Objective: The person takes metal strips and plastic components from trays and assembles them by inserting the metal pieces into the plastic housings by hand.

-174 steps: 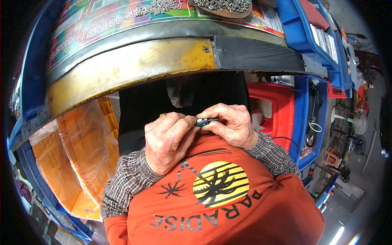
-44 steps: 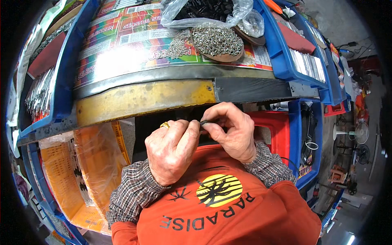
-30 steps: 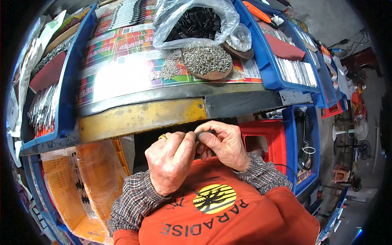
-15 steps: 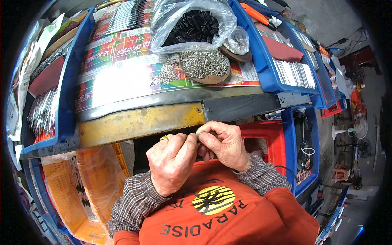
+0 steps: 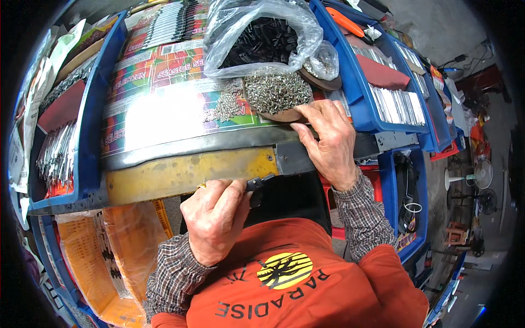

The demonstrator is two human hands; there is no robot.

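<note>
The two hands are apart: the left hand [image 5: 213,221] grips a small black part [image 5: 258,185] between thumb and fingers, just in front of the worktop [image 5: 180,147] edge, while the right hand [image 5: 330,142] is at the near rim of a round brown dish [image 5: 281,116] with its thumb and forefinger spread. Whether a fingertip touches the dish, or carries a tiny piece, I cannot tell. The dish is heaped with small metal pins [image 5: 278,90] almost to its rim and sits near the worktop's front, so a bump from the right wrist or a careless rake of the fingers could spill some over the edge. Picking from so tight a pile might bring up two at once. The silver beads [image 5: 227,104] lie loose just beside the dish, and a nudge could mix the two kinds. The black part is held by one end with nothing beneath it but the lap, so a slackened left grip could drop it.
</note>
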